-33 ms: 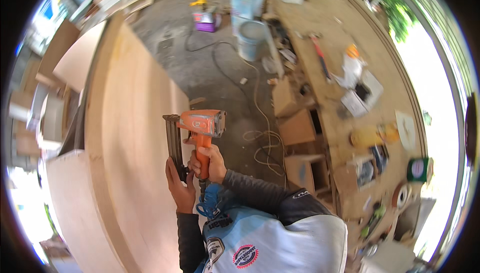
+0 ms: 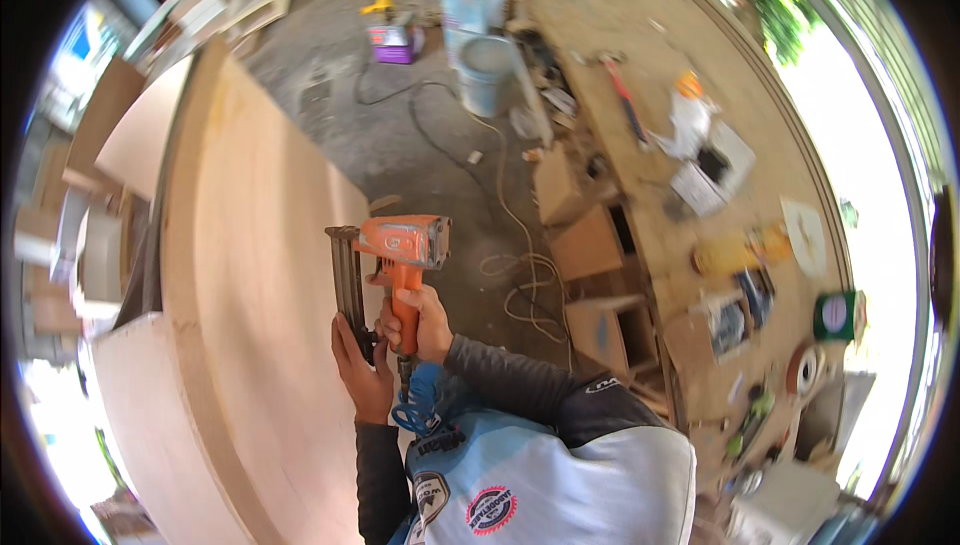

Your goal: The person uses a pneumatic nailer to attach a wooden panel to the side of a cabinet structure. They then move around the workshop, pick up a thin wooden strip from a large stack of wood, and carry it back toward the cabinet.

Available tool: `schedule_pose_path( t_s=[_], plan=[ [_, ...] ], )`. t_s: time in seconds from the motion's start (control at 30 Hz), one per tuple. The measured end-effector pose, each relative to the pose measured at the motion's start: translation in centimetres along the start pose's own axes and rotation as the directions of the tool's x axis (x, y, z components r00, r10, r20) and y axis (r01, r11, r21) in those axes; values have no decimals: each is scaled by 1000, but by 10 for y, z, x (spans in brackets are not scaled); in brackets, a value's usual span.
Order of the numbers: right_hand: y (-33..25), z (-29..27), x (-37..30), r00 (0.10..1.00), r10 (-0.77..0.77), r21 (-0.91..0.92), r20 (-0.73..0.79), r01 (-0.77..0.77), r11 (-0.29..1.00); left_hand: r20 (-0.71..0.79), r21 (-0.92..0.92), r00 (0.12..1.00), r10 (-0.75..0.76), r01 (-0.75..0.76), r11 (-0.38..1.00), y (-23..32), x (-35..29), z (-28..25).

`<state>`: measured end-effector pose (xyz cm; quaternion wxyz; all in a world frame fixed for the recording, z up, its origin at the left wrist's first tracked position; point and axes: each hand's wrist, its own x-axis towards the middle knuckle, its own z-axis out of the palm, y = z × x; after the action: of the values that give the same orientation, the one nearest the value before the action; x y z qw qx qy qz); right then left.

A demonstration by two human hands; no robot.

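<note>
An orange pneumatic nail gun (image 2: 405, 241) is in front of my body, its long dark magazine (image 2: 347, 280) on the left side. My right hand (image 2: 430, 325) is wrapped round the gun's orange handle. The lower end of the magazine sits between the thumb and fingers of my left hand (image 2: 362, 377). A coiled blue air hose (image 2: 420, 400) hangs below the handle, against my shirt. Just left of the gun stands a large pale wooden panel box (image 2: 250, 235). Whether the gun's nose touches the wood, I cannot tell.
On the right runs a long workbench (image 2: 640, 225) with a red-handled hammer (image 2: 624, 100), a tape roll (image 2: 803, 370) and a yellow bottle (image 2: 735, 249). Cables (image 2: 525, 265) cross the floor near a bucket (image 2: 487, 75) and a purple box (image 2: 397, 45). Boards (image 2: 105, 125) lean at far left.
The view has shifted slightly, so the bench and floor things sit a little further left and up. Both hands keep the same hold on the nail gun.
</note>
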<state>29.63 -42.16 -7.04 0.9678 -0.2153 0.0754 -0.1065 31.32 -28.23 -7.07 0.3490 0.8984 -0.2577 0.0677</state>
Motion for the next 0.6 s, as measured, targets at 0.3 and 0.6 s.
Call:
schedule_pose_path(
  t_s=[0.3,0.6],
  plan=[
    [-23,-26,-65,880,-362,-18,-306,375,927,250,-217,968,4,52,975,-15,-33,17],
    [-17,-22,-139,815,-482,-93,-321,479,873,251,-285,967,-51,125,951,-62,-136,-43]
  ],
)
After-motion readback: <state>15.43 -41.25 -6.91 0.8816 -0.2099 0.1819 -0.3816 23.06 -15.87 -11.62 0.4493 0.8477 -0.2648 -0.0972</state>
